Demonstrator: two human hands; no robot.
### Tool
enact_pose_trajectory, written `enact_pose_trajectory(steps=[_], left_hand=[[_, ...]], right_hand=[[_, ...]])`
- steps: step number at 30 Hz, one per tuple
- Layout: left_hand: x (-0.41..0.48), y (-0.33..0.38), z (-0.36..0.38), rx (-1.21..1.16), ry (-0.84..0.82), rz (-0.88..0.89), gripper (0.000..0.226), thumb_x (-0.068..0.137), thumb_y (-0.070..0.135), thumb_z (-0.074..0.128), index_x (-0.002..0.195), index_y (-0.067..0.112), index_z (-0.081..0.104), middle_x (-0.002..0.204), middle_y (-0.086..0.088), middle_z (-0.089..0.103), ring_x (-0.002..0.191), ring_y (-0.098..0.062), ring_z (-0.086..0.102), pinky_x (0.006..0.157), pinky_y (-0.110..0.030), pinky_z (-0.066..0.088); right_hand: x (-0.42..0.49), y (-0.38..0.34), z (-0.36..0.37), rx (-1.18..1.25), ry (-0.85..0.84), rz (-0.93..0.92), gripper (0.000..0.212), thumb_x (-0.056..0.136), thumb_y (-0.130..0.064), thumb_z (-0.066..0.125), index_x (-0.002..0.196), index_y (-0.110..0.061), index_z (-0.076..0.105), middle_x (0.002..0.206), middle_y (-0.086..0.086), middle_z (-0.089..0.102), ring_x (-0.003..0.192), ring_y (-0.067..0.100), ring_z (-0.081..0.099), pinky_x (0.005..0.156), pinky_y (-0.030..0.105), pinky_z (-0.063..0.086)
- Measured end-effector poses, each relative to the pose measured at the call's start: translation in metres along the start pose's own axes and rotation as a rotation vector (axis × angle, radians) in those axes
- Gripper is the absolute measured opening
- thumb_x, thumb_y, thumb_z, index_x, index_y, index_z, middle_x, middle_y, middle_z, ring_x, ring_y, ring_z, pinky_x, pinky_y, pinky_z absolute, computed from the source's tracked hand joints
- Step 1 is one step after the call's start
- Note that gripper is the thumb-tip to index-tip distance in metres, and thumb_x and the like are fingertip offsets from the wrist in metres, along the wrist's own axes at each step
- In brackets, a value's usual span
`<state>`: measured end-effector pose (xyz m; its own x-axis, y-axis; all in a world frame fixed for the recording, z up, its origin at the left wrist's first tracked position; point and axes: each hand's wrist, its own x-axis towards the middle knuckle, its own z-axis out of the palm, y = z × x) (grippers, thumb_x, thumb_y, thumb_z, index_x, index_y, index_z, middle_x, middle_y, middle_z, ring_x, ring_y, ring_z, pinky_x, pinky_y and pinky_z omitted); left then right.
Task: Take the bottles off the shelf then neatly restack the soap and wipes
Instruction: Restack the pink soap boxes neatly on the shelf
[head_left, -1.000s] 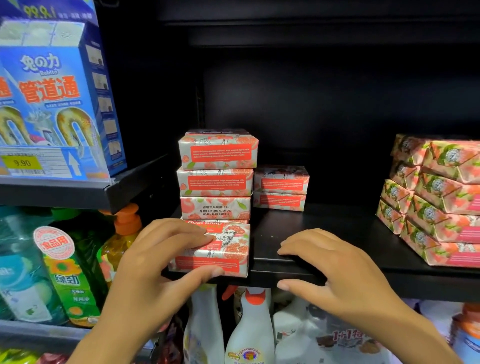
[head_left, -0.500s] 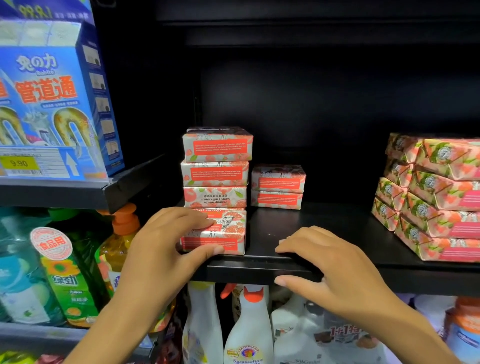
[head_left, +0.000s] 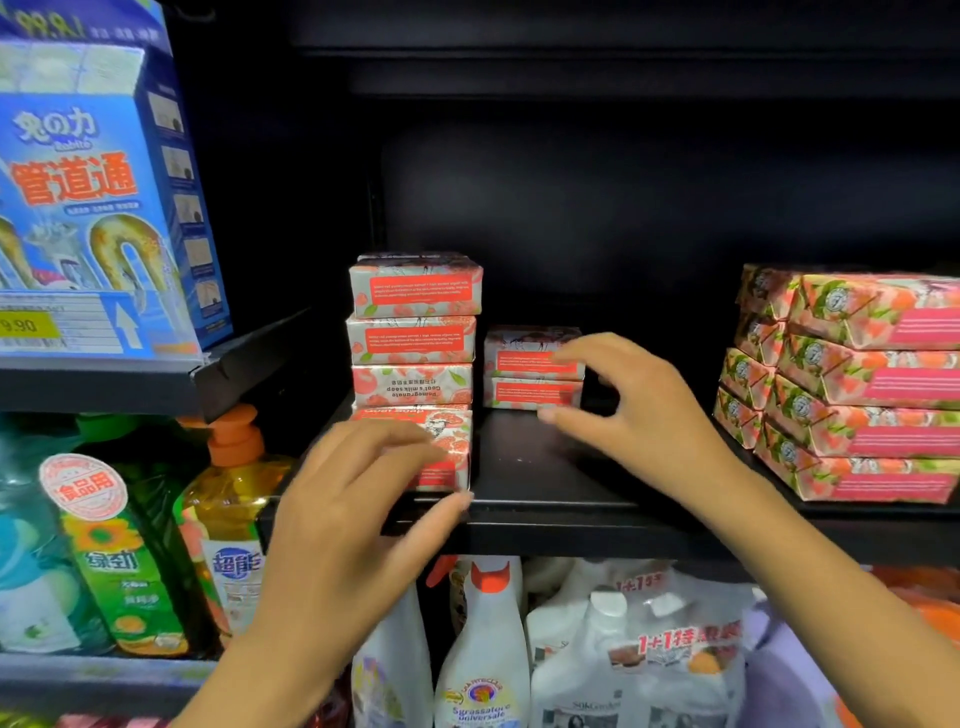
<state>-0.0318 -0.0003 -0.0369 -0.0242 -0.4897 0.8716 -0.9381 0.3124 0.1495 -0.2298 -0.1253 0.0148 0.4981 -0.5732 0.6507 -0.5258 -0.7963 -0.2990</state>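
Black shelf (head_left: 545, 467) carries four-high soap stack (head_left: 413, 338) at left, two-box short stack (head_left: 524, 374) just beside it, further back. Left hand (head_left: 363, 499) holds bottom soap box (head_left: 452, 441): fingers curled over front face, thumb under it at shelf lip. Right hand (head_left: 639, 410) spread wide before short stack, index tip touching upper box, thumb near lower box's base. Pink packs (head_left: 857, 384) piled at right, well apart. Bottles (head_left: 485, 649) on shelf below.
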Motion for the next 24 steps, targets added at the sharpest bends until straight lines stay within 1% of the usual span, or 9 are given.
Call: enact_pose_trajectory(steps=[1,3,6,11,15,17,19,21,24], left_hand=[[-0.002,0.005,0.004,-0.021,-0.008,0.029,0.028,0.08,0.037,0.068,0.09,0.011,0.072,0.093,0.002,0.066,0.089,-0.015,0.059,0.08,-0.025,0.045],[-0.005,0.01,0.014,-0.04,-0.061,0.053,0.027,0.082,0.04,0.066,0.087,0.014,0.072,0.087,0.006,0.066,0.082,-0.012,0.06,0.072,-0.026,0.046],[-0.011,0.009,0.025,-0.046,-0.13,0.051,0.03,0.083,0.045,0.061,0.085,0.017,0.072,0.085,0.009,0.065,0.082,-0.007,0.056,0.071,-0.022,0.045],[-0.013,0.008,0.027,-0.096,-0.135,0.023,0.03,0.082,0.046,0.061,0.083,0.018,0.073,0.084,0.01,0.065,0.082,-0.006,0.056,0.071,-0.021,0.044],[-0.011,0.011,0.022,-0.189,-0.151,-0.058,0.029,0.079,0.049,0.062,0.082,0.023,0.073,0.081,0.017,0.065,0.08,0.0,0.058,0.071,-0.019,0.045],[-0.005,0.016,0.014,-0.311,-0.132,-0.17,0.026,0.078,0.052,0.061,0.083,0.03,0.073,0.079,0.022,0.067,0.08,0.003,0.062,0.071,-0.014,0.048],[0.003,0.023,0.005,-0.468,-0.088,-0.314,0.022,0.076,0.054,0.058,0.08,0.037,0.072,0.079,0.024,0.069,0.078,0.004,0.065,0.067,-0.01,0.048],[0.012,0.028,0.0,-0.591,-0.064,-0.44,0.032,0.075,0.059,0.052,0.074,0.036,0.073,0.075,0.019,0.071,0.072,0.0,0.067,0.063,-0.013,0.05],[0.028,0.031,-0.004,-0.789,-0.139,-0.616,0.055,0.069,0.072,0.046,0.071,0.025,0.075,0.07,0.0,0.073,0.062,-0.011,0.068,0.056,-0.019,0.052]], right_hand=[[0.011,0.002,0.002,-0.062,0.008,0.017,0.052,0.078,-0.035,0.071,0.124,-0.019,0.055,0.122,-0.005,0.055,0.112,0.01,0.05,0.097,0.03,0.043],[0.03,0.007,0.008,-0.195,-0.056,0.066,0.06,0.08,-0.031,0.071,0.133,-0.017,0.047,0.128,0.0,0.051,0.117,0.016,0.047,0.097,0.035,0.043],[0.045,0.014,0.02,-0.371,-0.159,0.087,0.059,0.082,-0.029,0.07,0.133,-0.014,0.044,0.128,0.007,0.052,0.116,0.023,0.048,0.094,0.037,0.044],[0.043,0.012,0.025,-0.56,-0.044,-0.007,0.049,0.082,-0.016,0.067,0.126,-0.012,0.045,0.126,0.008,0.048,0.115,0.024,0.044,0.086,0.034,0.043],[0.022,0.012,0.011,-0.457,-0.015,-0.062,0.043,0.084,-0.027,0.067,0.121,-0.016,0.049,0.118,0.002,0.052,0.109,0.016,0.045,0.082,0.03,0.044],[0.004,0.012,0.002,-0.317,0.055,-0.115,0.037,0.084,-0.031,0.065,0.117,-0.016,0.054,0.111,0.001,0.056,0.102,0.015,0.049,0.078,0.028,0.045],[-0.015,0.008,-0.004,-0.233,0.148,-0.196,0.035,0.086,-0.033,0.059,0.115,-0.013,0.057,0.109,0.001,0.059,0.1,0.015,0.051,0.08,0.027,0.045],[-0.034,0.003,-0.006,-0.219,0.261,-0.286,0.036,0.09,-0.03,0.056,0.118,-0.007,0.056,0.113,0.007,0.06,0.105,0.018,0.052,0.09,0.022,0.042],[-0.049,-0.005,-0.008,-0.209,0.431,-0.445,0.032,0.089,-0.02,0.061,0.116,-0.003,0.052,0.114,0.013,0.057,0.11,0.024,0.052,0.101,0.028,0.04]])
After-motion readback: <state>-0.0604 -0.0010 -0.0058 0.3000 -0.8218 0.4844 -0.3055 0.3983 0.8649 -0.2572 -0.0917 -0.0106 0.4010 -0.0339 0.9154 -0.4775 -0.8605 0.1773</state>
